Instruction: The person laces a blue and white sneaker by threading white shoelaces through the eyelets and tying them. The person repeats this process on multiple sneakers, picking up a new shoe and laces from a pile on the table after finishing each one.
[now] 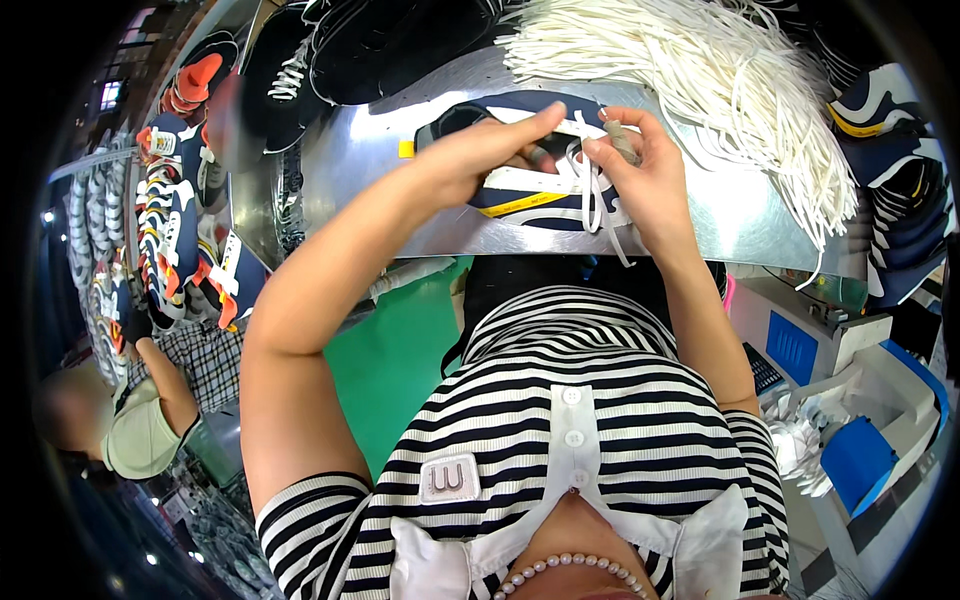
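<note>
A navy shoe upper [545, 213] with white trim and a yellow strip lies on its side on the metal table in front of me. My left hand [465, 160] grips it at the collar opening, fingers tucked inside and thumb stretched along the top. A white shoelace [594, 205] runs through the eyelets, its loose loops hanging over the front of the upper. The thumb and index finger of my right hand [652, 180] pinch the lace by the eyelet row. Beige covers wrap some of my fingertips.
A big heap of white laces [690, 75] spreads across the back right of the metal table [350, 190]. Black shoes [390, 45] stand at the back left; more navy uppers [880, 120] are stacked far right. At left, a co-worker [145, 430] is beside racked shoes [170, 215].
</note>
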`<state>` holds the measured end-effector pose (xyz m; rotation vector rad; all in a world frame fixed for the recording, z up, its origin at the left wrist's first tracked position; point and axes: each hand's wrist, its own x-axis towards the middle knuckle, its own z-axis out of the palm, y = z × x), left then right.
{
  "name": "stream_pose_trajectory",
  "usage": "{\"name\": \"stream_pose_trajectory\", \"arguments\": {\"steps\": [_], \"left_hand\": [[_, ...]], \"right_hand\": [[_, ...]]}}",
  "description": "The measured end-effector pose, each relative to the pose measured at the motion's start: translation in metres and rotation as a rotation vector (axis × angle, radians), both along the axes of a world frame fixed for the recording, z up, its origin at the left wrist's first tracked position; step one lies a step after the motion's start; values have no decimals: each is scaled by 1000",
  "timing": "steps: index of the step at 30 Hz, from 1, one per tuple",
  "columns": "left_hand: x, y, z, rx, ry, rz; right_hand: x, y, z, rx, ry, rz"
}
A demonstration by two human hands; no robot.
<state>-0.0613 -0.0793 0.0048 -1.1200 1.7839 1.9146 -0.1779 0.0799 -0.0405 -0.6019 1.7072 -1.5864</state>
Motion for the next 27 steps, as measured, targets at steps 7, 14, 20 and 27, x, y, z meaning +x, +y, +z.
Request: {"name": "stream_pose_trajectory", "arguments": {"steps": [7, 14, 20, 27], "left_hand": [[2, 39, -13, -376, 360, 206], [8, 49, -12, -520, 339, 252], [9, 51, -12, -545, 290, 231], [18, 52, -4, -382, 423, 117]], "right_hand": [[-1, 12, 17, 98, 188, 65], [4, 32, 18, -15, 408, 66], [-6, 37, 21, 32, 431, 163], [-7, 26, 33, 224, 579, 256]]}}
